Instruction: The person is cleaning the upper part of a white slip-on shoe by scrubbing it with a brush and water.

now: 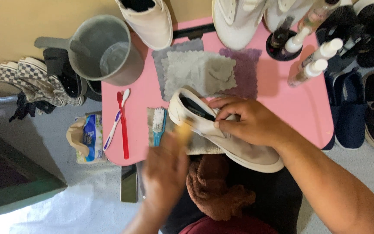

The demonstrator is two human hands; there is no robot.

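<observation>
Blue-labelled packet (88, 138) lies left of white shoe (221, 130), right hand (249, 121) holding.

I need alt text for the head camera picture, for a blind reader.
The right hand holds a white shoe on a pink table, while the blurred left hand holds a brush against it. Cloths, toothbrushes and spray bottles lie around.

The small table (299, 108) in the middle of the frame is pink. On it lie grey cloths (198, 69) and a purple one (244, 71). The slip-on shoe (226, 132) at centre is off-white with a dark inside. The brush (159, 125) beside it is blue with white bristles; left of it lie a red toothbrush (123, 125) and a white-and-purple one (114, 125). The jug (104, 50) at upper left is grey. The shoes (27, 80) at the far left are black-and-white checkered. The towel (217, 186) at the bottom is brown.
</observation>
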